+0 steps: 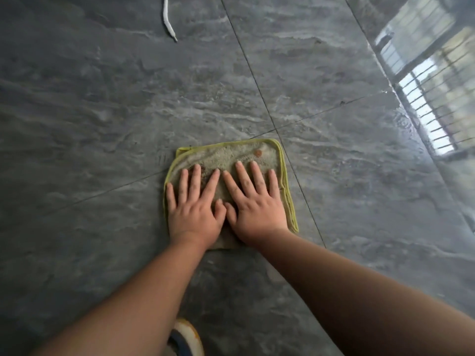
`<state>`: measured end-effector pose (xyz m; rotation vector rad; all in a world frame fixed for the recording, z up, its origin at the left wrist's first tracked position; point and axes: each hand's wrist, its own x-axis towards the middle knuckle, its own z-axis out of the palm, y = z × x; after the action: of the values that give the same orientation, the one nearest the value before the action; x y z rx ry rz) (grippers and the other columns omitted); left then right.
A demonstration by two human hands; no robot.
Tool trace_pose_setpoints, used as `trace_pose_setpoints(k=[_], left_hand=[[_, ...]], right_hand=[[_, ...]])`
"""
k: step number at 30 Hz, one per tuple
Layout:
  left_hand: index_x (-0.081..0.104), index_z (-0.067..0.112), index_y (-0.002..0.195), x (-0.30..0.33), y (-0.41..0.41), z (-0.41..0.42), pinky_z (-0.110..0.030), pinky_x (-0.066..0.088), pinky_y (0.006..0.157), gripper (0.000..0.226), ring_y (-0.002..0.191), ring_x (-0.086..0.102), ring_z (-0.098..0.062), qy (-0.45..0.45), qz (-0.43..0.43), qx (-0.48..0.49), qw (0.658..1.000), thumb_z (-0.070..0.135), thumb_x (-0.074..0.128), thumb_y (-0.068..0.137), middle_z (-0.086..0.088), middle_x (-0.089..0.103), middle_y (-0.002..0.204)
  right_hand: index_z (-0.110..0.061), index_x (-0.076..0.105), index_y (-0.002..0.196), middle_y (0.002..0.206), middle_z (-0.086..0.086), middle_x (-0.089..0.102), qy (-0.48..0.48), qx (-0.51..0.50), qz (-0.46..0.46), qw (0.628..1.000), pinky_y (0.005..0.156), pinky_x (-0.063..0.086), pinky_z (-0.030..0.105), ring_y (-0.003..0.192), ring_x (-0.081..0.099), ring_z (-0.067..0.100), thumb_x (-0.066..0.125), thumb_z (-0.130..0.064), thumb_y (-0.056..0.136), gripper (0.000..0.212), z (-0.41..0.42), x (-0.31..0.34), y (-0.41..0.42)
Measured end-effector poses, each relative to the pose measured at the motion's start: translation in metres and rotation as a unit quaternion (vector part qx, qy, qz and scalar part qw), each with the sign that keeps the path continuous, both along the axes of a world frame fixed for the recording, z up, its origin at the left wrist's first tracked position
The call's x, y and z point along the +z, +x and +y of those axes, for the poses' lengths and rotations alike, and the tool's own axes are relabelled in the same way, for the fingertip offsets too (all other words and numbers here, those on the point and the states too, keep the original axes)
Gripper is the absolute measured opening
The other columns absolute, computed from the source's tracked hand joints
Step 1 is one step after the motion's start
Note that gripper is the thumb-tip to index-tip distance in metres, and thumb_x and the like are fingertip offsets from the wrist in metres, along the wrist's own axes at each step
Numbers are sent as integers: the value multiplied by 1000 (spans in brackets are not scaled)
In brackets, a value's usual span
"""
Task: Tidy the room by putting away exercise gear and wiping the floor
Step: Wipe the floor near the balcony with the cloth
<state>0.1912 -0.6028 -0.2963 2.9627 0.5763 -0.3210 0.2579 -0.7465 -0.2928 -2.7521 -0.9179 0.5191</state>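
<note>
On grey tiled floor (102, 124) | left hand (194, 214), right hand (257, 211) press folded cloth (231, 155) | fingers straight, spread

Soft daylight fills the scene, moderately bright and cool. It comes from the right, where a barred window reflection (434, 98) glares white on the glossy floor (102, 111) and washes out the tile pattern there. Shadows are faint and diffuse, darkest under the forearms near the bottom edge. The wide lens bends the tile joints and stretches the corners. The centre is fairly sharp; the bottom edge is blurred.
</note>
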Motion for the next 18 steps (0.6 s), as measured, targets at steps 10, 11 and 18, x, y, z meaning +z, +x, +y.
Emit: trace_pose_setpoints(k=[10, 11, 18], left_hand=[[20, 24, 155, 3, -2, -77, -69, 9, 113, 76, 149, 7, -43, 19, 54, -40, 998, 49, 33, 84, -18, 14, 162], [22, 22, 155, 3, -5, -96, -71, 9, 112, 76, 148, 7, -45, 14, 56, -54, 997, 48, 34, 84, -20, 14, 162], [26, 18, 153, 5, 12, -241, -76, 7, 108, 75, 145, 9, -52, -38, 57, -224, 972, 48, 34, 85, -25, 18, 159]], right_hand=[[-33, 24, 157, 166, 0, 18, 20, -81, 11, 996, 123, 1, 51, 154, 7, 24, 36, -48, 97, 62, -69, 1, -29], [-33, 25, 156, 166, 0, 19, 17, -97, 13, 995, 123, 3, 51, 154, 9, 24, 37, -47, 97, 62, -88, 2, -37], [-34, 28, 154, 162, 0, 28, -53, -253, 6, 966, 121, 10, 51, 151, 21, 24, 40, -46, 92, 65, -236, 1, -66]])
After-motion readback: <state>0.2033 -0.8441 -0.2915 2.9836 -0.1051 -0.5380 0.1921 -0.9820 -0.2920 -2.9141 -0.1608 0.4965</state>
